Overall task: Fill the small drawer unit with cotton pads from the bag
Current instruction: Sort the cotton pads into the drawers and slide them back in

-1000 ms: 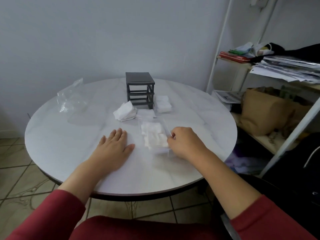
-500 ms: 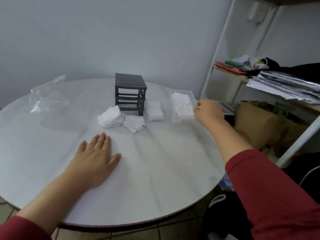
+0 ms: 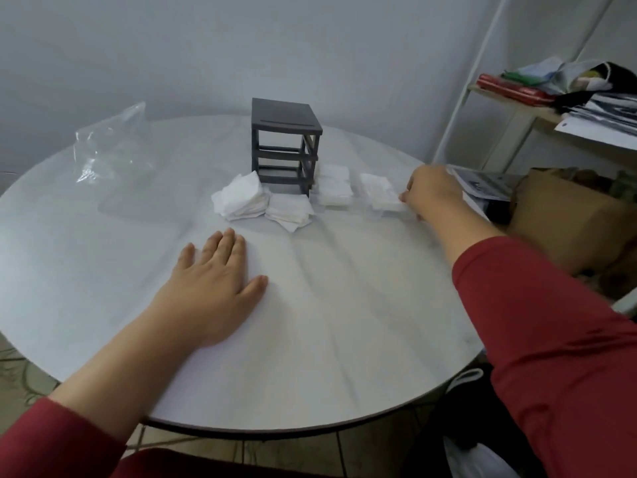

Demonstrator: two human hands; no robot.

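Note:
A dark grey drawer frame (image 3: 285, 145) stands at the back middle of the round white table (image 3: 327, 322), its slots open and without drawers. Loose white cotton pads (image 3: 243, 198) lie in piles in front of it, with a second pile (image 3: 289, 210) beside them. A clear drawer filled with pads (image 3: 333, 185) rests right of the frame. Further right, my right hand (image 3: 431, 191) grips the near end of another clear drawer filled with pads (image 3: 379, 196), which sits on the table. My left hand (image 3: 213, 284) lies flat, palm down, on the tabletop.
A crumpled clear plastic bag (image 3: 110, 146) lies at the back left of the table. To the right stands a white metal shelf (image 3: 482, 81) with papers, folders and a brown paper bag (image 3: 565, 222) close to the table edge.
My right hand carried the filled clear drawer from in front of me to the right of the frame and lowered it onto the table. The left hand stayed flat.

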